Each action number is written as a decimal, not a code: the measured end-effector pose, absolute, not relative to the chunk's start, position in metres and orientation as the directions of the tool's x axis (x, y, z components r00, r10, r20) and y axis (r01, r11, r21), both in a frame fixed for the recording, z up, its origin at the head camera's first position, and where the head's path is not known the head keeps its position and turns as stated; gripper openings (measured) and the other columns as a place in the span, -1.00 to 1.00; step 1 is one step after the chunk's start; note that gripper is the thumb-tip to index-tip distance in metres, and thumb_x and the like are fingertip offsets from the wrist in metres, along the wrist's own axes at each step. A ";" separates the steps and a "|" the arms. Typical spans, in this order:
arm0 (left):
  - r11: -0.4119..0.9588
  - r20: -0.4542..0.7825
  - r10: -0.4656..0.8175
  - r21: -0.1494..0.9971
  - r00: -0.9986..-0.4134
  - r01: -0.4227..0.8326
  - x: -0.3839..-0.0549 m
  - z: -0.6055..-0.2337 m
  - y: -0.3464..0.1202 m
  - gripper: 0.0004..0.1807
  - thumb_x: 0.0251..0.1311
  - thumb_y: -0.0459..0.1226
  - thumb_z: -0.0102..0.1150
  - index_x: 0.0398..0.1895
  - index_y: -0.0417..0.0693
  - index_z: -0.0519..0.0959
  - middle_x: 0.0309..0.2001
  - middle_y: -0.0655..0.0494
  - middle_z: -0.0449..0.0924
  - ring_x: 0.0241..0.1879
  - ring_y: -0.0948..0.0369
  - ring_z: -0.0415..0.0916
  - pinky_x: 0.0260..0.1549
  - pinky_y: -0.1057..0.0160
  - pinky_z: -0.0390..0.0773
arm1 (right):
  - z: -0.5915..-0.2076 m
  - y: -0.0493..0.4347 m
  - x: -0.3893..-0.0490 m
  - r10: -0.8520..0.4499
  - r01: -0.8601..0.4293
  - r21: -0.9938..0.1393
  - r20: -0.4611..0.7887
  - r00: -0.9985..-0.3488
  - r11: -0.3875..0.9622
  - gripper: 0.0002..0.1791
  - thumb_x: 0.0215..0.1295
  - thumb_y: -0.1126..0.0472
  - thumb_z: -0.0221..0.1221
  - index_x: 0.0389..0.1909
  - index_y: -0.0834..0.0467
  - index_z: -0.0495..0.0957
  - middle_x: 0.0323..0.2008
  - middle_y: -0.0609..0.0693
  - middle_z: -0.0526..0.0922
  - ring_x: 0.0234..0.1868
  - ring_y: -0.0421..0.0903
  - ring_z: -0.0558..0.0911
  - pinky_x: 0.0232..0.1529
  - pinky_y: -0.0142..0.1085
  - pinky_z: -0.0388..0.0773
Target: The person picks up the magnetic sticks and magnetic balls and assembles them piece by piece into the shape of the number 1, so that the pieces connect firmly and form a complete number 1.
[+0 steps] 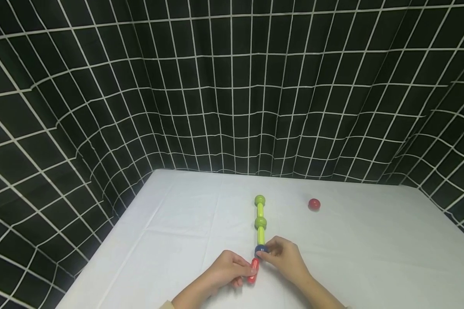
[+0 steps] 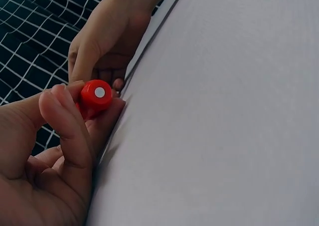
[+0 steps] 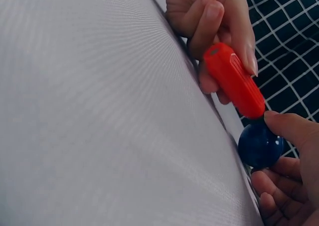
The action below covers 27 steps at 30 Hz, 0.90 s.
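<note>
My left hand [image 1: 232, 270] pinches a red rod [image 1: 254, 270] between thumb and fingers; in the left wrist view the rod's end shows a pale round disc. The rod's far end meets, or nearly meets, a blue ball [image 3: 260, 145]. My right hand [image 1: 288, 260] holds that ball between thumb and fingers. Beyond the ball runs a straight chain: a lime rod [image 1: 261, 236], a green ball [image 1: 261, 222], a second lime rod [image 1: 260, 210] and a second green ball [image 1: 260, 199]. In the right wrist view the red rod slants toward the ball.
A red ball [image 1: 314, 204] lies apart on the white-covered table [image 1: 178, 214], right of the chain's far end. A dark curtain with a white grid [image 1: 224, 98] hangs behind the table and along both sides.
</note>
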<state>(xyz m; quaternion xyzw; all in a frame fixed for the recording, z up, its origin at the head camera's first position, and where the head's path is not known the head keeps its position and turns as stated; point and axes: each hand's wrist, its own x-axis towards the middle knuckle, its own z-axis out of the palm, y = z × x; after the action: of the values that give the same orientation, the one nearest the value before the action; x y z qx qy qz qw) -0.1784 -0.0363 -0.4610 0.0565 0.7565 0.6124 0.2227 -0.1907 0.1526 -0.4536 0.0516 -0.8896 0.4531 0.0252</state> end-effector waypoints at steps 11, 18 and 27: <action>0.223 -0.232 0.350 0.962 -0.908 -0.160 -0.178 -0.462 -0.026 -0.79 -0.05 -0.23 0.36 -0.47 -0.23 0.64 -0.62 0.02 0.65 -0.82 0.41 0.34 -0.80 0.56 0.36 | -0.453 0.152 -0.191 -0.052 -0.093 -0.800 0.077 -0.996 0.593 -0.67 -0.10 0.05 0.41 -0.40 0.15 0.57 -0.62 -0.12 0.52 -0.62 -0.29 0.40 -0.64 -0.48 0.34; 0.206 -0.232 0.338 0.964 -0.912 -0.169 -0.179 -0.460 -0.022 -0.81 -0.03 -0.28 0.33 -0.44 -0.25 0.60 -0.59 -0.03 0.67 -0.82 0.43 0.34 -0.79 0.57 0.37 | -0.453 0.153 -0.190 -0.047 -0.087 -0.803 0.074 -0.996 0.589 -0.67 -0.10 0.06 0.41 -0.40 0.16 0.57 -0.62 -0.12 0.52 -0.62 -0.29 0.39 -0.65 -0.48 0.34; 0.263 -0.169 0.362 0.962 -0.917 -0.074 -0.176 -0.460 -0.018 -0.78 -0.04 -0.18 0.36 -0.52 -0.16 0.60 -0.77 0.19 0.49 -0.86 0.39 0.29 -0.84 0.54 0.27 | -0.453 0.153 -0.191 -0.046 -0.073 -0.808 0.057 -0.997 0.585 -0.68 -0.09 0.06 0.41 -0.39 0.15 0.58 -0.64 -0.12 0.50 -0.64 -0.28 0.38 -0.67 -0.49 0.31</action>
<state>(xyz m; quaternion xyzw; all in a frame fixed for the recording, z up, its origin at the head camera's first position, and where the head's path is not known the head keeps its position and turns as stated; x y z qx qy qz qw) -0.1762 -0.0175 -0.4600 0.0932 0.7738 0.5996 0.1816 -0.1906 0.1529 -0.4534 0.0334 -0.8901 0.4542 0.0149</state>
